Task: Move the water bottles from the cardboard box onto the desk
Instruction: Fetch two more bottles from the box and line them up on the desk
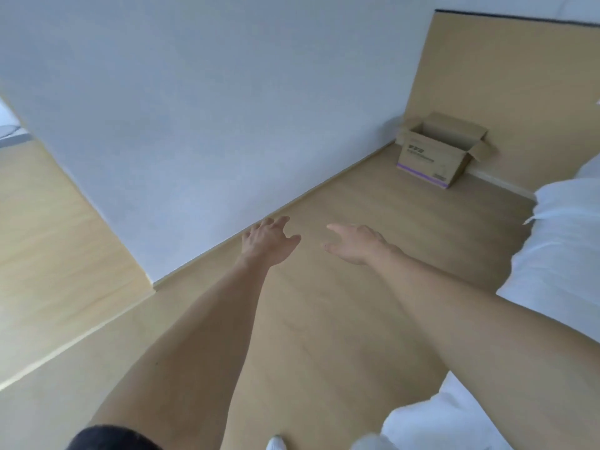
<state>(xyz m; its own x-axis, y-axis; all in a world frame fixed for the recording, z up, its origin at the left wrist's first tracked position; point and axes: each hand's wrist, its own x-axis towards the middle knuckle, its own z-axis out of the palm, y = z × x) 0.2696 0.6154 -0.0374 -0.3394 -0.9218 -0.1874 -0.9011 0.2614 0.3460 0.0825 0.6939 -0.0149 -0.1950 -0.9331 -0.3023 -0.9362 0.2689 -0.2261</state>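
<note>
An open cardboard box (435, 157) with a purple stripe along its base stands on the wooden floor in the far right corner, its flaps folded out. Its inside is in shadow and no bottles show from here. My left hand (268, 240) and my right hand (352, 243) are both stretched forward over the floor, fingers spread and relaxed, holding nothing. Both hands are well short of the box, which lies beyond and to the right of them. No desk is in view.
A white wall (194, 125) runs along the left down to the floor. A wooden panel (506, 92) stands behind the box. White bedding (565, 254) fills the right edge. A wooden surface (48, 238) is at the left.
</note>
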